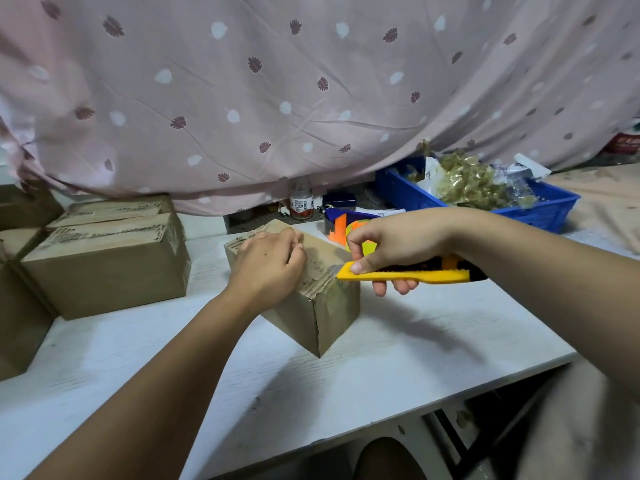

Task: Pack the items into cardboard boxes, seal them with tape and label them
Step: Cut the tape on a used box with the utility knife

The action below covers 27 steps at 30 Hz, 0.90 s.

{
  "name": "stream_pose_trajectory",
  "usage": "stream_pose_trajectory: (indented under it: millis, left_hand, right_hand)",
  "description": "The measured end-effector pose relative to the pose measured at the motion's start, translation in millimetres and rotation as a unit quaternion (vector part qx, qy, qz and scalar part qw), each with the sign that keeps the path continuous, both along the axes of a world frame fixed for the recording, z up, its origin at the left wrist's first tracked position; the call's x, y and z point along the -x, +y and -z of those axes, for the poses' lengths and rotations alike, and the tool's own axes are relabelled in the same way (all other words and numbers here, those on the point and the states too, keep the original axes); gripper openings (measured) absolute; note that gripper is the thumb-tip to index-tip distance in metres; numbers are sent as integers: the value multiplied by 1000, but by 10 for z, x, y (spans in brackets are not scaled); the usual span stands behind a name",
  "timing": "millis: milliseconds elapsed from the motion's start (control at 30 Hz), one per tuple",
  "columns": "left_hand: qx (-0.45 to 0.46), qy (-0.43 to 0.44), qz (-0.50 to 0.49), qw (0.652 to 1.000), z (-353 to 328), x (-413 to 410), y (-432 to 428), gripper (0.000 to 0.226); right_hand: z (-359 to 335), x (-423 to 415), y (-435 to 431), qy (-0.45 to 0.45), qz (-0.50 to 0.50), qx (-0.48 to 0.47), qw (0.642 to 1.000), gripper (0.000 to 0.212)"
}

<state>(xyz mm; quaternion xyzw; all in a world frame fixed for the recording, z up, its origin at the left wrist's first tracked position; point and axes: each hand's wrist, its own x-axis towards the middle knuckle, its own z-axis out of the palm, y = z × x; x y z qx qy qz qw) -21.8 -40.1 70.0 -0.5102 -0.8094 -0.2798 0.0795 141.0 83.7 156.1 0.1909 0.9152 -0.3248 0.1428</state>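
a small brown cardboard box sits in the middle of the white wooden table, turned so one corner points at the person. the left hand rests on top of the box with its fingers bent down onto the flaps. i cannot tell if they pinch anything. the right hand grips a yellow plastic cutter knife, thumb on its side and fingers curled under it. the little grey blade touches the top right edge of the box, just beside the left hand.

on the left stand bigger brown cardboard boxes, shut, close together. behind the right hand is a blue and orange tape holder. a small clear bottle with a red label stands near it. a blue plastic tray with shiny gold bags is at the back right. a pink cloth with leaf prints hangs behind it all.
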Motion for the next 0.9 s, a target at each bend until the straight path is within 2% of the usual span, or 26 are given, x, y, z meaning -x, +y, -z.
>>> stream_pose_trajectory:
  millis: [100,167,233,333,367,467,600,700,800,900]
  left_hand:
    - [-10,7,-13,1000,0,-46,5,33]
    - [3,4,-10,1000,-14,-35,-8,25]
    - [56,0,17,998,-81,1,-19,26]
    - [159,-20,88,983,-273,1,4,49]
    - [181,-28,99,978,-315,-9,28,50]
    - [176,-84,96,976,-293,7,65,43]
    - [180,-99,86,975,-217,12,25,23]
    - [204,-49,71,975,-203,-34,24,34]
    - [208,16,26,978,-162,-165,37,33]
    - [154,45,-4,987,-87,-276,34,25]
  right_hand:
    - [-11,-37,2,-4,5,9,1000,16]
    - [7,-59,7,-2,16,19,1000,16]
    - [29,-38,23,-4,26,20,999,18]
    - [43,33,45,-17,38,-1,999,21]
    - [40,53,50,-24,41,-12,999,21]
    - [18,84,36,-32,38,-55,997,22]
    - [-4,55,-34,-28,14,-102,994,17]
    - [-16,3,-71,-36,12,-114,993,18]
    - [-17,-48,-81,-43,19,-131,990,18]
    - [-9,-19,-89,-44,24,-138,989,19]
